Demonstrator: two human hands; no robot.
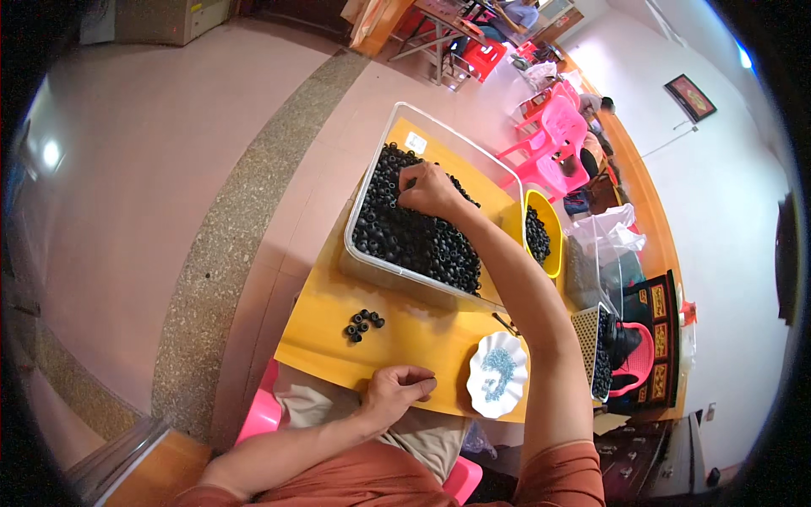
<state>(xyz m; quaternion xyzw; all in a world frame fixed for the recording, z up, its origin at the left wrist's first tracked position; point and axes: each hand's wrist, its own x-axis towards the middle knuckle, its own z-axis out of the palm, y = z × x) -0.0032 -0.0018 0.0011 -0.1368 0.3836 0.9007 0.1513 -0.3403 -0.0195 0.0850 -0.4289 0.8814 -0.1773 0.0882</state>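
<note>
A clear plastic bin [393,258] stands on the yellow table, heaped with small black ring-shaped pieces [384,228]. My right hand [431,191] reaches into it, thumb and fingers curled round some of the black pieces; how many is hidden. At the table's front edge rests my left hand [397,395], its thumb and fingertips pressed together; whatever may be between them does not show. Beyond that hand lies a small cluster of loose black pieces [363,321]. To its right is a white scalloped dish [475,380] with tiny pale-blue clear bits [498,363].
A yellow tub [553,241] of black pieces sits right of the bin. Farther right stands a perforated basket [585,338] with more black pieces, near a pink chair [635,359]. Pink chairs [562,127] and seated people are at the back. A small dark tool [505,323] lies above the dish.
</note>
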